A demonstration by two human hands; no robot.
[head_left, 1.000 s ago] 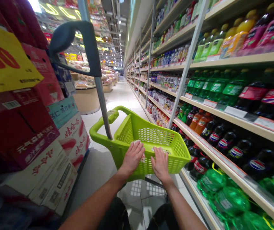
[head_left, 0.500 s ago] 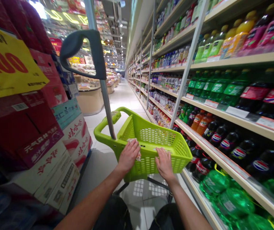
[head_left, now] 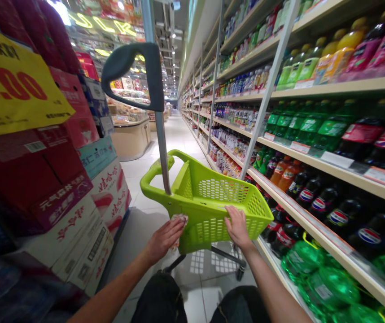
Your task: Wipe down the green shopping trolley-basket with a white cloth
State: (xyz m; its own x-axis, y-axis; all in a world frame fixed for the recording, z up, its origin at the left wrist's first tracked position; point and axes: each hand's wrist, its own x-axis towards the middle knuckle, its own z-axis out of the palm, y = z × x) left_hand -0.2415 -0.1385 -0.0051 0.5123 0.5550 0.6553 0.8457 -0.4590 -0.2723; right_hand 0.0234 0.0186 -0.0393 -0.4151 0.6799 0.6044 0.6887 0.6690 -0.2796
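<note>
A lime-green shopping cart basket [head_left: 206, 202] with perforated walls stands in front of my knees. My left hand [head_left: 167, 237] presses a crumpled, pale patterned cloth [head_left: 179, 219] against the basket's lower left corner, its fingers wrapped over it. On the near rim, my right hand [head_left: 238, 225] grips the basket wall, with the fingertips over the edge. A metal pole [head_left: 162, 148] with a dark grey loop handle [head_left: 157, 76] rises from the cart's left end.
Shelves [head_left: 313, 154] of bottled drinks line the right side, close to the basket. Stacked drink cartons [head_left: 61, 220] stand at left under a yellow price sign [head_left: 17, 85]. A tiled aisle [head_left: 181, 130] runs ahead past a round display counter [head_left: 132, 139].
My left hand has moved with the cloth from the near rim down and left to the basket's lower corner. My right hand still holds the rim. The cart appears slightly farther right.
</note>
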